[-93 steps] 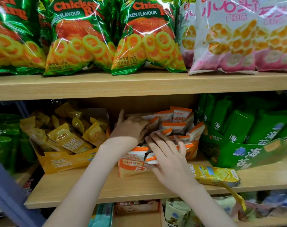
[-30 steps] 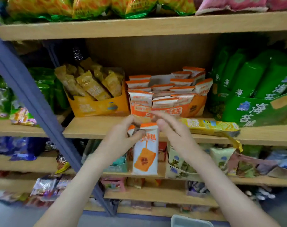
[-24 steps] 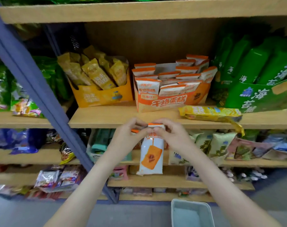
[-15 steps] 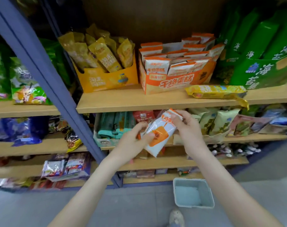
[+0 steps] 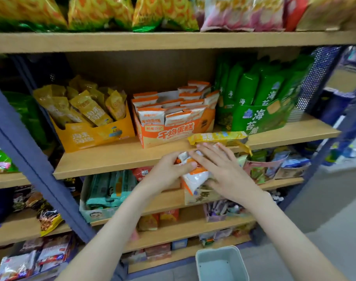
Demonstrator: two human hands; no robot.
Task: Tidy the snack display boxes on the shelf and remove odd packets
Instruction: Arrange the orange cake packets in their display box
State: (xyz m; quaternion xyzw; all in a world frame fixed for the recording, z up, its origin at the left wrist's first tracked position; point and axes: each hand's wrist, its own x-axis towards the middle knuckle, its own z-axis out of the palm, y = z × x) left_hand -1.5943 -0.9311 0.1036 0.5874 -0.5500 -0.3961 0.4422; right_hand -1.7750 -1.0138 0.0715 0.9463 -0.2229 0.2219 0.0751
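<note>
A white and orange cake packet [image 5: 195,177] hangs in front of the middle shelf's edge [image 5: 112,165]. My left hand [image 5: 169,171] pinches its left side between thumb and fingers. My right hand [image 5: 223,169] lies over the packet's right side with straight, spread fingers. Above stands the orange display box [image 5: 169,135] full of matching packets standing in rows. A loose yellow packet [image 5: 217,137] lies flat on the shelf in front of that box, just above my right hand's fingertips.
A yellow display box [image 5: 91,136] of yellow packets stands left of the orange one, a green seaweed box [image 5: 254,118] right of it. A pale bin [image 5: 221,264] sits on the floor below. A blue upright post [image 5: 31,159] crosses the left side. Lower shelves hold mixed snacks.
The packet came out of the orange box and down in front of the shelves. It has since risen to the middle shelf's edge, and my right hand has flattened over it.
</note>
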